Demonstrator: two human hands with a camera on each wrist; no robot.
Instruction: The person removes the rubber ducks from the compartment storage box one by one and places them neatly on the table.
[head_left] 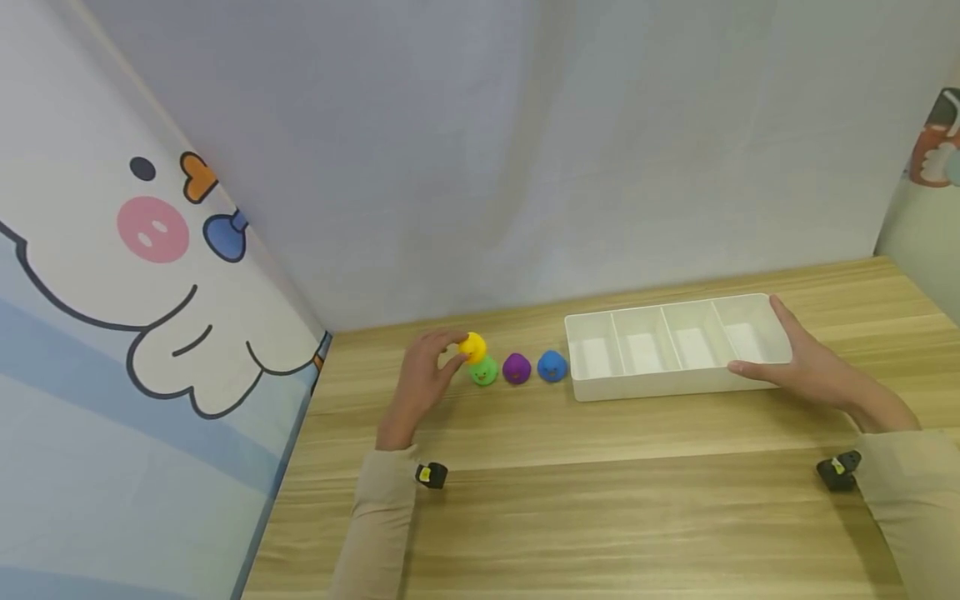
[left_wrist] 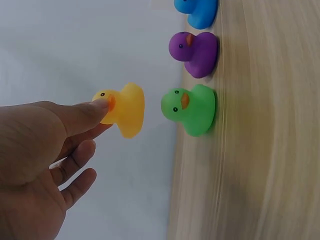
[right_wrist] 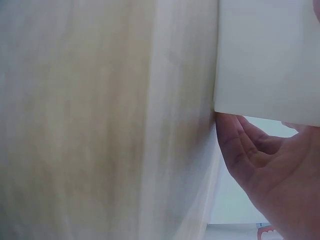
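Note:
A yellow rubber duck (left_wrist: 131, 111) is pinched by its head between thumb and fingers of my left hand (head_left: 426, 375), raised above the table. Below it a green rubber duck (head_left: 483, 372) stands on the wood, followed to the right by a purple rubber duck (head_left: 517, 368) and a blue rubber duck (head_left: 552, 366). My right hand (head_left: 813, 364) grips the right end of a white divided tray (head_left: 652, 385), thumb on the front side and fingers at the far corner. In the right wrist view, fingertips (right_wrist: 231, 137) reach the tray's lower edge.
The wooden table (head_left: 570, 508) backs onto a pale grey curtain (head_left: 600, 150). At the left stands a panel with a cartoon print (head_left: 153, 229). The tray's left end is close beside the blue duck. Small black cameras (head_left: 432, 476) sit at both wrists.

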